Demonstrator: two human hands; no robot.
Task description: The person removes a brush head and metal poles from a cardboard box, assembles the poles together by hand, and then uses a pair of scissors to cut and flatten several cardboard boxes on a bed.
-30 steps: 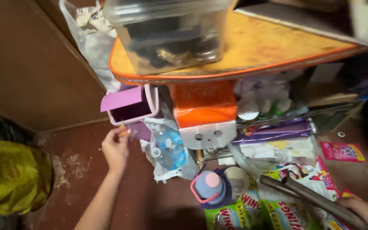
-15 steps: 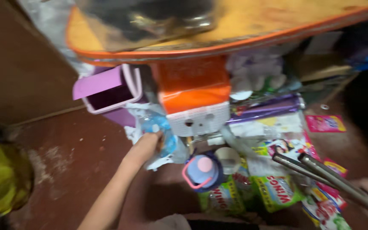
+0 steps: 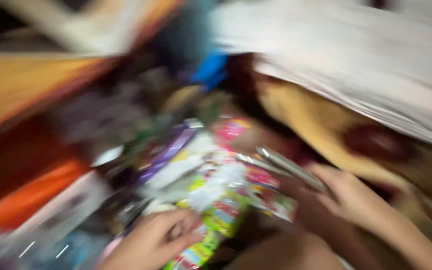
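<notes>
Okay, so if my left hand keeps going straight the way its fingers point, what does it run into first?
The picture is badly blurred, so this is a guess. Your left hand points up and to the right and already lies on the green and yellow packets. Straight on, it would likely meet more of that packet pile first.

Two hands [image 3: 151,245], two metal rods [image 3: 288,167]

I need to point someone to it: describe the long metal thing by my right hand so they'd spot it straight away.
Start at the heap of colourful packets on the floor. At its right edge lies the right hand. The metal rods run up-left from its fingers: two thin, shiny grey bars side by side, the only bare metal among bright wrappers.
</notes>
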